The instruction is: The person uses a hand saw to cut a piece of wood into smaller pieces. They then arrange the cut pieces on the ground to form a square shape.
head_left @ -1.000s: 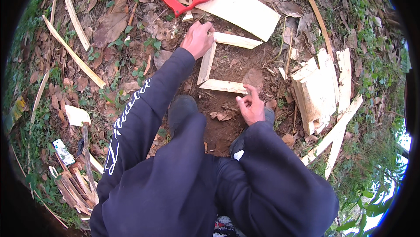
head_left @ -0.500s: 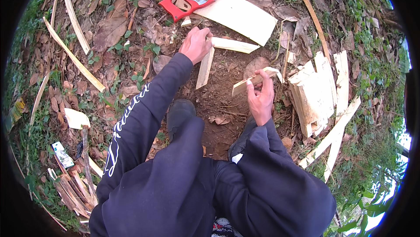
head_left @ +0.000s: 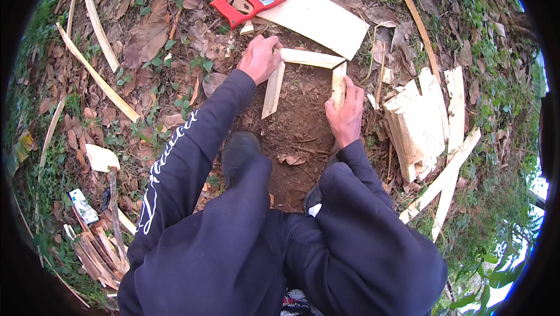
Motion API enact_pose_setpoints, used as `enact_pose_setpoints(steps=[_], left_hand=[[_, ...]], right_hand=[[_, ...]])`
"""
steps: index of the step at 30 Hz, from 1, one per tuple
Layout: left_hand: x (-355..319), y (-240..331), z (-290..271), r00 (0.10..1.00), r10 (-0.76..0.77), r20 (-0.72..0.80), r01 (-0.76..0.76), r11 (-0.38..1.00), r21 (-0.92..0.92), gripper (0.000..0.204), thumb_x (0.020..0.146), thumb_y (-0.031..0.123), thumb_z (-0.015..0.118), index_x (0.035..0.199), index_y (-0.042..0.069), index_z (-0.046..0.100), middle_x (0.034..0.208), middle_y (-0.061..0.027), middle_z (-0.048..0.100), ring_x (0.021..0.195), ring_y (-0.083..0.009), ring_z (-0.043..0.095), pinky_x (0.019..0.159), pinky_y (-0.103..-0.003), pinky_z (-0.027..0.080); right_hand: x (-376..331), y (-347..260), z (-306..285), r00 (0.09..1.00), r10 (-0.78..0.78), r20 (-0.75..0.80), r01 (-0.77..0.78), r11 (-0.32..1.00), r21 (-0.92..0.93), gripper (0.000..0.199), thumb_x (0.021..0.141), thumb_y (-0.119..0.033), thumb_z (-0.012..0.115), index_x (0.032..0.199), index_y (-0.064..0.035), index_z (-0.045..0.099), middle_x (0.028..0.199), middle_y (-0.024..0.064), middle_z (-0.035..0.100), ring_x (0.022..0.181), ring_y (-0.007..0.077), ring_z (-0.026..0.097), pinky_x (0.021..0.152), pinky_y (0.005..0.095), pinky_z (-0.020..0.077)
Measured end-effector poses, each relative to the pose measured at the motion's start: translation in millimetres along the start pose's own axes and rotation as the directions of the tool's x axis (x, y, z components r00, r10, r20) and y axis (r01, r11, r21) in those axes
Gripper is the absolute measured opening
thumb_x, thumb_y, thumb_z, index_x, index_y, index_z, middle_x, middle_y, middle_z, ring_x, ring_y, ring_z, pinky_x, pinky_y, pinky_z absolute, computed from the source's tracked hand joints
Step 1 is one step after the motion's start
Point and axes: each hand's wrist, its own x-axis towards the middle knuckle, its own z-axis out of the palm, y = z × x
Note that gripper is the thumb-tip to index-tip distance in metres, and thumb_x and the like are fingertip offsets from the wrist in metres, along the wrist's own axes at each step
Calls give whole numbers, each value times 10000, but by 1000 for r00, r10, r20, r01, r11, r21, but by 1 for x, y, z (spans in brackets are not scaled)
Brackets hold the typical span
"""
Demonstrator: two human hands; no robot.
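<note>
Two pale wooden strips meet at a corner on the bare soil, a crosswise strip point(head_left: 313, 58) and a left strip point(head_left: 273, 93) slanting toward me. Over that corner my left hand point(head_left: 259, 59) is closed, its fingertips gripping the left end of the crosswise strip. A short wooden strip point(head_left: 338, 85) is pinched in my right hand point(head_left: 346, 116), its far end against or very near the crosswise strip's right end. Just beyond lies a flat wooden board point(head_left: 324, 23), with a handsaw point(head_left: 249, 4) with a red handle and blue blade resting partly on it.
To the right stands a split wooden block point(head_left: 413, 132) beside several pale slats point(head_left: 446, 185). Long curved strips point(head_left: 99, 74) lie on leaf litter at the left. A wood bundle point(head_left: 99, 252) and a small white package point(head_left: 83, 206) sit at lower left. My boot point(head_left: 240, 153) is close by.
My right hand has turned its strip from slanted and lifted to pointing away from me, bringing it up to the crosswise strip's right end. My left hand has hardly moved.
</note>
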Motion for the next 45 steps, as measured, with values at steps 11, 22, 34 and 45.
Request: enact_pose_setpoints(steps=[11, 22, 34, 45], left_hand=[[0, -6, 3, 1000, 23, -5, -23, 1000, 3, 214, 841, 167, 715, 1007, 58, 634, 911, -199, 565, 929, -386, 601, 843, -478, 495], [2, -10, 8, 993, 92, -74, -89, 995, 47, 227, 846, 190, 749, 979, 29, 662, 743, -95, 548, 799, -280, 570, 729, -414, 477], [0, -4, 3, 994, 91, -63, -88, 995, 47, 223, 857, 176, 744, 1003, 26, 668, 772, -102, 548, 768, -275, 587, 712, -413, 503], [-1, 2, -2, 1000, 8, 1, -8, 1000, 13, 227, 850, 170, 728, 1010, 33, 644, 868, -169, 570, 890, -351, 595, 812, -456, 494]], right_hand=[[5, 2, 7, 989, -140, -39, 138, 989, -52, 615, 812, -74, 674, 1381, 21, 462, 1172, 221, 495, 1101, 382, 515, 970, 481, 454], [10, 16, 7, 987, -144, -75, 141, 989, -50, 605, 816, -91, 691, 1374, 25, 490, 1185, 217, 495, 1089, 372, 547, 963, 459, 482], [14, 18, 3, 994, -106, -3, 106, 991, 77, 527, 879, -101, 679, 1363, 33, 521, 1176, 193, 520, 941, 282, 614, 807, 379, 549], [18, 23, 0, 994, -113, -5, 113, 989, 99, 455, 892, -35, 659, 1337, 12, 572, 1118, 118, 557, 837, 176, 595, 714, 294, 546]])
